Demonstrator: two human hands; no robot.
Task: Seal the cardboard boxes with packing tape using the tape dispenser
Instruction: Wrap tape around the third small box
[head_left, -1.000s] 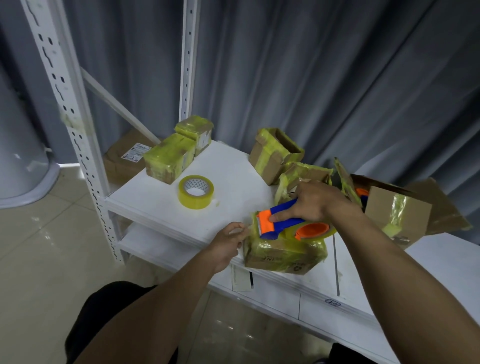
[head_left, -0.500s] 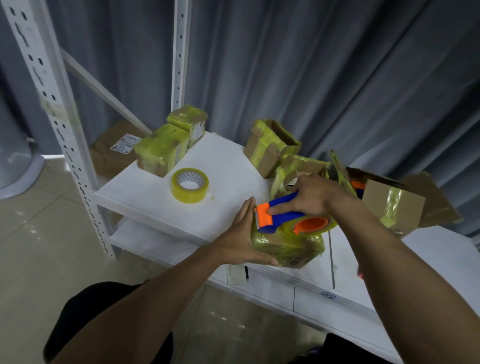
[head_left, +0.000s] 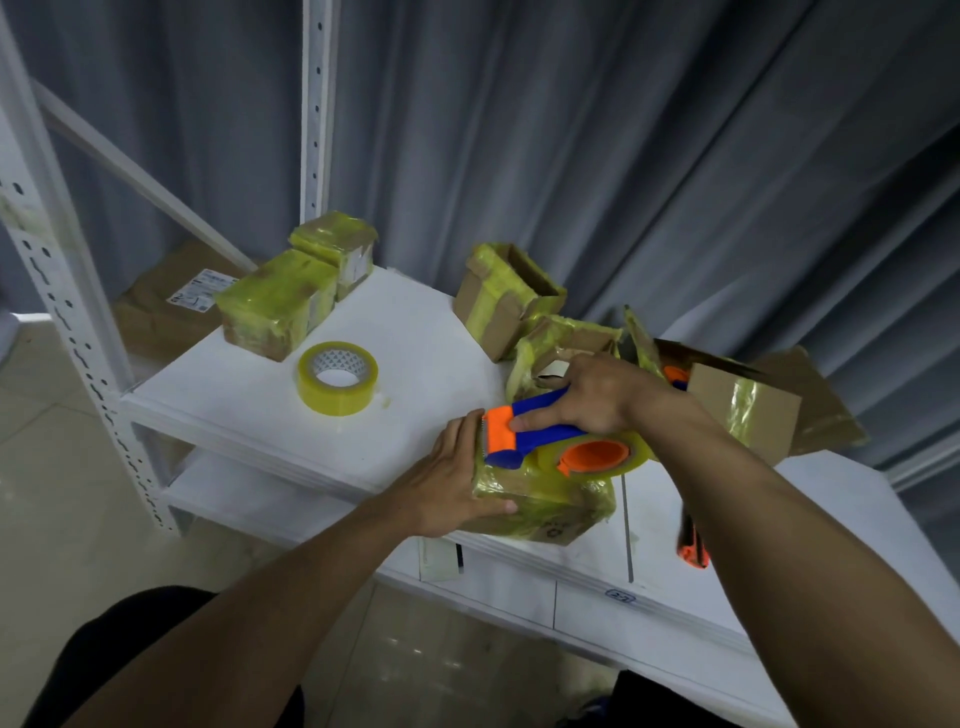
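A small cardboard box (head_left: 545, 506) wrapped in yellowish tape sits at the front edge of the white shelf top (head_left: 410, 374). My left hand (head_left: 447, 480) presses flat against its left side, thumb along the lower front. My right hand (head_left: 597, 397) grips the blue handle of the blue and orange tape dispenser (head_left: 540, 439), which rests on top of the box with its orange blade end at the box's left edge. The roll on the dispenser (head_left: 602, 457) lies over the box's right part.
A spare tape roll (head_left: 336, 378) lies on the shelf top. Two taped boxes (head_left: 275, 304) stand at the back left, open boxes (head_left: 506, 301) at the back middle, and larger open cardboard (head_left: 743, 405) to the right. A white upright (head_left: 57, 291) stands on the left. An orange tool (head_left: 693, 548) peeks out beside my right forearm.
My left hand moved from the box's corner to lie flat against its left side. The dispenser stays on top of the box, in my right hand.
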